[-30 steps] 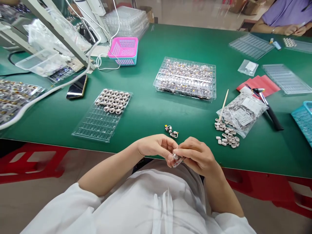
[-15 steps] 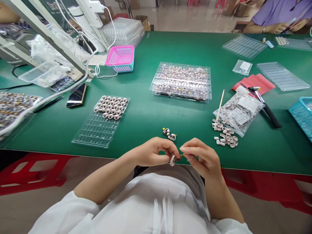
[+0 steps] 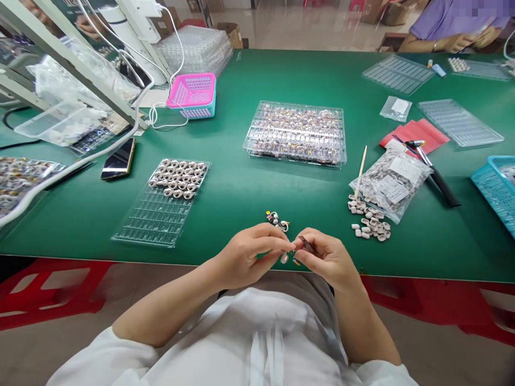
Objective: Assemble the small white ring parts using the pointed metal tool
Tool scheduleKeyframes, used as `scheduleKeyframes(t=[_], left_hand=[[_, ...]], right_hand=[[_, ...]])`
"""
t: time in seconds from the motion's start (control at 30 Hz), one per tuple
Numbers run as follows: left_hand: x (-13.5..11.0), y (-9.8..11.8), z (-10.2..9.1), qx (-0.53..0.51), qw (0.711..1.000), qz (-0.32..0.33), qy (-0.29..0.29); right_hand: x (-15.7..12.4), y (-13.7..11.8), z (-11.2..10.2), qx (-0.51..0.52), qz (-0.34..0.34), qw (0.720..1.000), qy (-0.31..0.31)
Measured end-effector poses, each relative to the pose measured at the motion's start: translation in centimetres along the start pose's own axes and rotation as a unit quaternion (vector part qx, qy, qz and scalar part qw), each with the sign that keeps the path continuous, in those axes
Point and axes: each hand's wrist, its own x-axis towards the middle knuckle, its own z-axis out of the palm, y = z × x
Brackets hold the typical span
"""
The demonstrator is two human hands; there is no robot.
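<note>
Close to the table's front edge, my left hand [image 3: 255, 254] pinches a small beige rounded earphone-like piece [image 3: 284, 257], mostly covered by the fingers. My right hand [image 3: 328, 260] is closed, fingertips meeting those of the left. A slim dark strip [image 3: 306, 244] shows between its thumb and forefinger; its kind is unclear. Below the fingertips a tiny yellow-ended bit [image 3: 296, 261] sticks out. Just beyond my hands lie a couple of small assemblies [image 3: 277, 220] with white curved parts and yellow tabs. To the right, loose beige caps [image 3: 376, 226] are scattered beside a wooden stick [image 3: 361, 171].
A partly filled clear tray [image 3: 148, 217] of beige pieces lies left. Stacked full trays [image 3: 295, 134] stand mid-table. At right are a plastic bag of caps [image 3: 390, 182], a black-handled tool [image 3: 442, 185] and a blue basket [image 3: 493, 185]. A phone [image 3: 118, 159] and pink basket [image 3: 193, 91] are left.
My fingertips have come together, and the right hand has turned, so a dark strip shows in it. The beige piece is now more covered. The view has shifted slightly.
</note>
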Motion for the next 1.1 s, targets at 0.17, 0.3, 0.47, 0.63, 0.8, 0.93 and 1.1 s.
scheduleKeyframes(t=[0.17,0.3,0.47,0.63,0.8,0.93,1.1], left_hand=[[-0.3,-0.2,0.7,0.008,0.998,-0.044,0.051],[-0.3,-0.4,1.1,0.000,0.997,-0.047,0.069],[-0.4,-0.7,1.5,-0.026,0.994,-0.062,0.087],[-0.8,-1.0,2.1,-0.073,0.985,-0.117,0.099],[-1.0,-1.1,2.6,-0.109,0.968,-0.187,0.126],[-0.9,-1.2,3.6,-0.205,0.932,-0.256,0.155],[-0.9,-1.1,4.9,-0.331,0.876,-0.293,0.190]], right_hand=[[0.4,-0.4,0.9,-0.060,0.007,0.998,0.001],[0.7,-0.7,1.3,-0.094,-0.005,0.995,0.012],[0.9,-0.8,1.7,-0.098,-0.011,0.995,0.030],[0.9,-0.5,2.1,-0.096,0.002,0.994,0.054],[0.5,0.9,2.5,0.028,0.061,0.993,0.092],[0.3,2.7,3.5,0.148,0.061,0.979,0.126],[0.2,3.6,4.7,0.188,-0.014,0.963,0.191]])
